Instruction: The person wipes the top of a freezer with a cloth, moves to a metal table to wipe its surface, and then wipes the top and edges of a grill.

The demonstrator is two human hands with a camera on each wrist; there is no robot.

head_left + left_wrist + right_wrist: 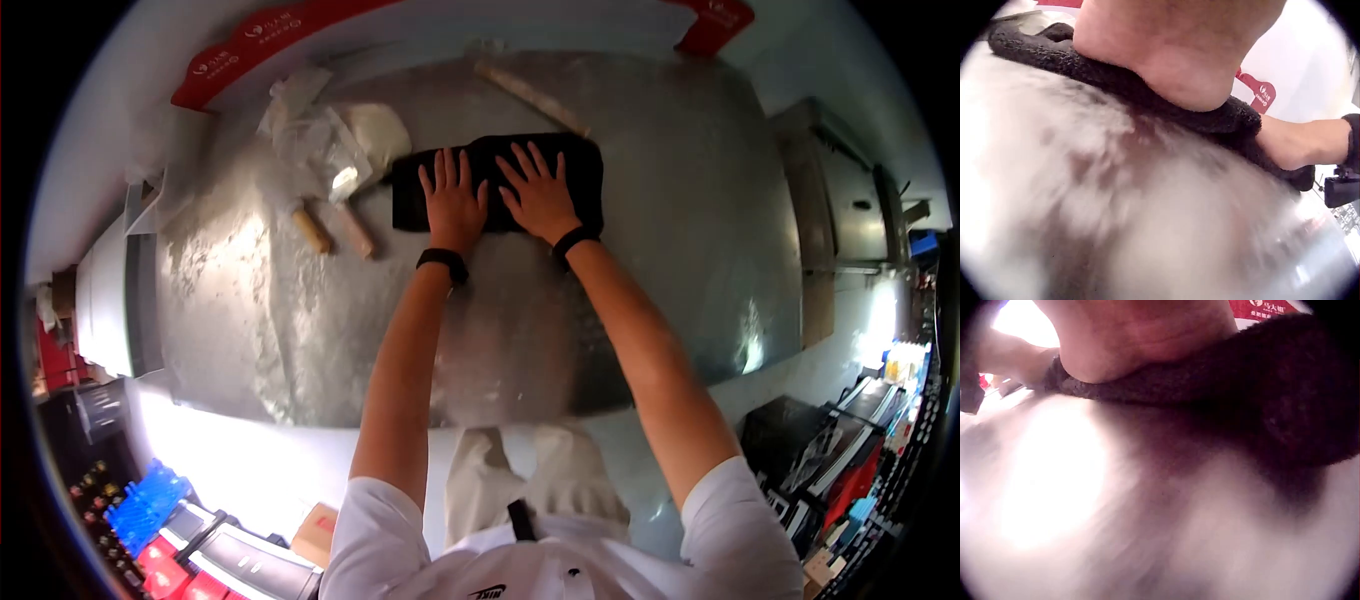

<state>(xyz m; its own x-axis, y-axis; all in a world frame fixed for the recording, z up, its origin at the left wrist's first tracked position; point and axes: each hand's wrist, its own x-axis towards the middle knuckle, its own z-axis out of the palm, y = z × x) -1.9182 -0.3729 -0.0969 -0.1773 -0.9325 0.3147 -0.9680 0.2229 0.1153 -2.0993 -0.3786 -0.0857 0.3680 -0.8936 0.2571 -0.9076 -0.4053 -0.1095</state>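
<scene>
A folded black towel (pixel 490 165) lies across the metal table, its pile fuzzy in both wrist views. My left hand (pixel 456 205) rests flat on the left half of it, fingers straight and pointing away from me. On the right half lies my right hand (pixel 541 203), palm down with its fingers spread. The heel of the left hand (pixel 1166 59) presses on the towel (pixel 1041 53) in the left wrist view. In the right wrist view the heel of the right hand (pixel 1141 337) meets the dark cloth (pixel 1310 387), while its fingers are hidden.
Left of the towel are a clear plastic bag (pixel 335 150), a pale rounded item (pixel 380 135) and two wooden-looking handles, one yellowish (pixel 312 232), one pinkish (pixel 355 232). A rolling pin (pixel 535 98) lies behind the towel. The shiny metal table (pixel 680 290) extends both ways.
</scene>
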